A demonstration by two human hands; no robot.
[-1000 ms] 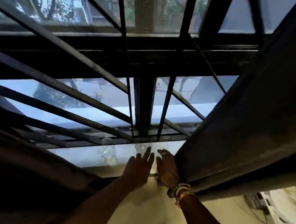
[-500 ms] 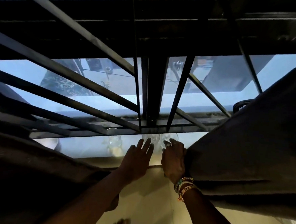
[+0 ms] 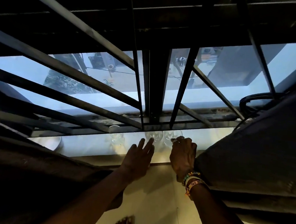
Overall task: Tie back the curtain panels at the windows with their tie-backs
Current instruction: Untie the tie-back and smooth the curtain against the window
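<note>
Both hands slid forward: right hand [image 3: 182, 157] curled by glossy glasses [image 3: 154, 138].

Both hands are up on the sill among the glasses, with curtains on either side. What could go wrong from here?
1. The left hand and right hand reach right at the clear glasses on the sill; a nudge might tip one off.
2. The right curtain panel hangs against the right wrist; pulling it could sweep the nearest glass.
3. Neither curtain looks tied back yet.

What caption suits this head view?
Both hands, left and right, reach to drinking glasses on the windowsill between dark curtains.
</note>
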